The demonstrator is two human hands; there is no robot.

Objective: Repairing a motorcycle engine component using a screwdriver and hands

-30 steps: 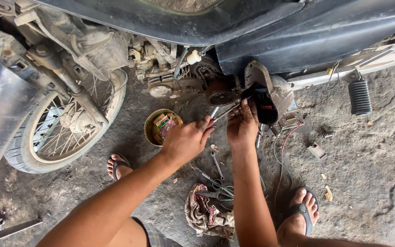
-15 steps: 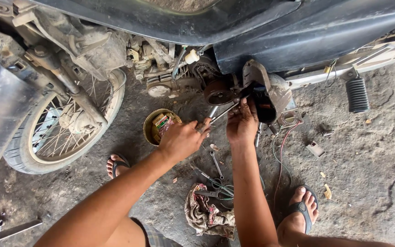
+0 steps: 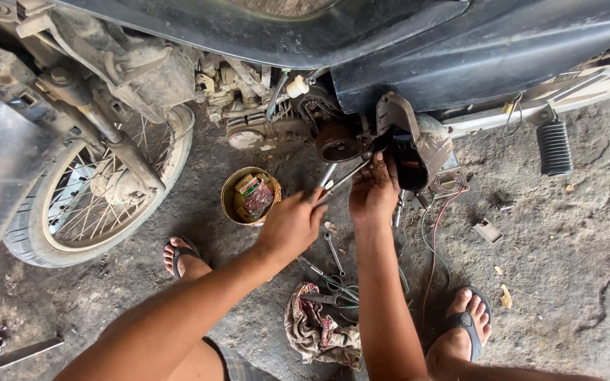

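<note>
One motorcycle [image 3: 390, 49], one spoked wheel [image 3: 100, 190], one round tin [image 3: 250, 195], one rag [image 3: 315, 331], two hands, two sandalled feet

Head camera, looking steeply down from just above the work

The single view sits on the person's head and faces the dirt floor [image 3: 573, 268], close enough that both forearms fill the lower half; the motorcycle [image 3: 390, 42] spans the top edge, its spoked wheel [image 3: 100, 190] at the left edge; both sandalled feet show low in frame; no second view shares the scene.
</note>
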